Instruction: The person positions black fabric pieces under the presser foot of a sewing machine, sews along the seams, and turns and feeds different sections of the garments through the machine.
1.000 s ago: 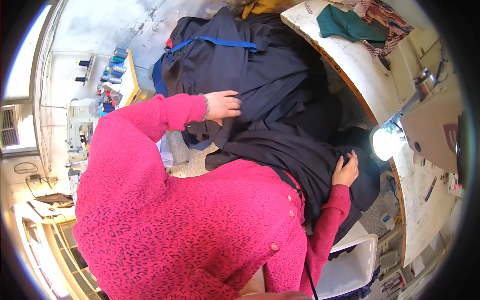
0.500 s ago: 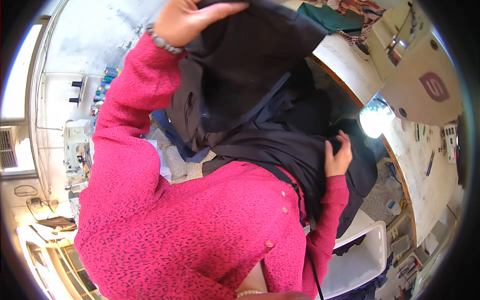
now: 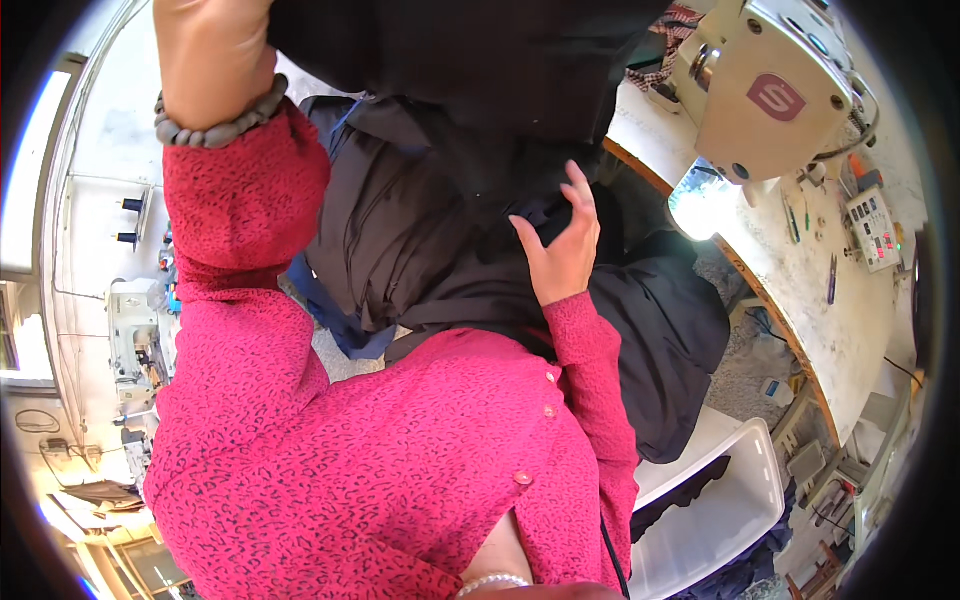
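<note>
My left hand (image 3: 212, 50), with a grey bead bracelet at the wrist, is raised at the top edge. Its fingers are out of sight, but a black garment (image 3: 460, 60) hangs lifted beside it, held up from that side. Below it my right hand (image 3: 567, 250) is open, thumb and fingers apart, with nothing in it. Its fingertips are close to the hanging cloth; whether they touch it I cannot tell. More dark cloth (image 3: 390, 230) lies in folds across my lap and spills down at the right (image 3: 665, 340).
To the right, a sewing machine (image 3: 735, 90) with a lit lamp (image 3: 700, 200) stands on a curved-looking worktable (image 3: 850, 340). A white bin (image 3: 735, 520) with dark cloth sits below. Another machine (image 3: 135, 325) is at the left, near thread spools (image 3: 128, 220) on the wall.
My left hand has risen and moved left, lifting the black garment higher. My right hand has left the lap cloth at the right and moved up and left. The view has shifted slightly.
</note>
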Demonstrator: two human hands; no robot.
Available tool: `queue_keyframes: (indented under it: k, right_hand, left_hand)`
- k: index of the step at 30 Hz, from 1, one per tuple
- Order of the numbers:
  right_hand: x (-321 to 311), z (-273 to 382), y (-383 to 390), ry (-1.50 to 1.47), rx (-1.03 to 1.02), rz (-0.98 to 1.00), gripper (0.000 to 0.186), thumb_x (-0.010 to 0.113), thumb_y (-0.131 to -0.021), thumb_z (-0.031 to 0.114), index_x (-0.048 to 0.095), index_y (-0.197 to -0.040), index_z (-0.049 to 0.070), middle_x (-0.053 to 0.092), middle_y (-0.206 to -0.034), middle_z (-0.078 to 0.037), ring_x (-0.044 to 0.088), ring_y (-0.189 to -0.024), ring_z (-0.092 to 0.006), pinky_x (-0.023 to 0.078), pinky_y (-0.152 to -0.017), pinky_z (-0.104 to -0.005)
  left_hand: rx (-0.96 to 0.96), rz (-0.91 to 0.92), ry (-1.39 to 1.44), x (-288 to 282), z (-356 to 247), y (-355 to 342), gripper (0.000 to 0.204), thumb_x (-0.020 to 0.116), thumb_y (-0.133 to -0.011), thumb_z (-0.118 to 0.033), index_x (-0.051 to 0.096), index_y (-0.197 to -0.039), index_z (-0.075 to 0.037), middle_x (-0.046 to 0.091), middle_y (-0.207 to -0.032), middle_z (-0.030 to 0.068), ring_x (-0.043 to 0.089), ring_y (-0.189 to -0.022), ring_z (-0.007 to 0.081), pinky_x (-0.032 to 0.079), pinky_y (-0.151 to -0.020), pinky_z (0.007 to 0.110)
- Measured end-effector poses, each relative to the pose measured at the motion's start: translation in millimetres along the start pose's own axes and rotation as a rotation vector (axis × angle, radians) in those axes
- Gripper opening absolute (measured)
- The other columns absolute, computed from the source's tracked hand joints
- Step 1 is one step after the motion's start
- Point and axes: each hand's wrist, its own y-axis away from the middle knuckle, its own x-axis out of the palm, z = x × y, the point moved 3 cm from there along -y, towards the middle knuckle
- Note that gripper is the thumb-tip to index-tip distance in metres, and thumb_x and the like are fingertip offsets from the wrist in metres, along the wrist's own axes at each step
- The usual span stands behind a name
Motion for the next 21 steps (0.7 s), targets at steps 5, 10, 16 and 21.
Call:
queue_keyframes:
  k: [5,10,16,21]
  right_hand:
    - [18,22,-19,0.151,-0.159,0.146,0.063,0.079,-0.066,0.011,0.044,-0.118,0.006,0.043,-0.137,-0.014,0.041,-0.127,-0.0323,0.034,-0.1,-0.0414]
    - [48,35,-28,0.196,-0.071,0.468,0.04,0.072,-0.078,0.019,0.052,-0.11,0.005,0.062,-0.107,-0.018,0.058,-0.101,-0.0376,0.046,-0.082,-0.0426]
    - [-36,53,32,0.013,0.147,0.799,0.036,0.066,-0.085,0.027,0.058,-0.106,-0.001,0.064,-0.086,-0.025,0.061,-0.079,-0.0424,0.048,-0.069,-0.0468]
    - [-147,26,90,-0.19,0.565,0.951,0.03,0.065,-0.085,0.017,0.06,-0.105,-0.005,0.065,-0.085,-0.02,0.066,-0.075,-0.0272,0.048,-0.071,-0.0314]
  left_hand:
    - [0.282,-0.055,-0.026,-21,-17,3,0.02,0.062,-0.086,-0.007,0.067,-0.103,0.003,0.069,-0.095,0.0106,0.066,-0.079,0.0152,0.051,-0.073,0.023]
    - [0.423,0.058,0.081,-31,-46,-5,0.024,0.06,-0.088,-0.01,0.065,-0.108,0.003,0.068,-0.1,0.0104,0.065,-0.087,0.0149,0.05,-0.078,0.025]
    - [0.226,0.186,-0.301,3,-2,2,0.016,0.062,-0.088,-0.014,0.069,-0.097,-0.004,0.066,-0.08,0.0074,0.064,-0.073,0.0154,0.049,-0.067,0.028]
    - [-0.031,0.858,-0.597,71,135,110,0.046,0.058,-0.086,-0.047,0.063,-0.086,-0.001,0.062,-0.077,0.017,0.061,-0.076,0.0357,0.049,-0.069,0.043]
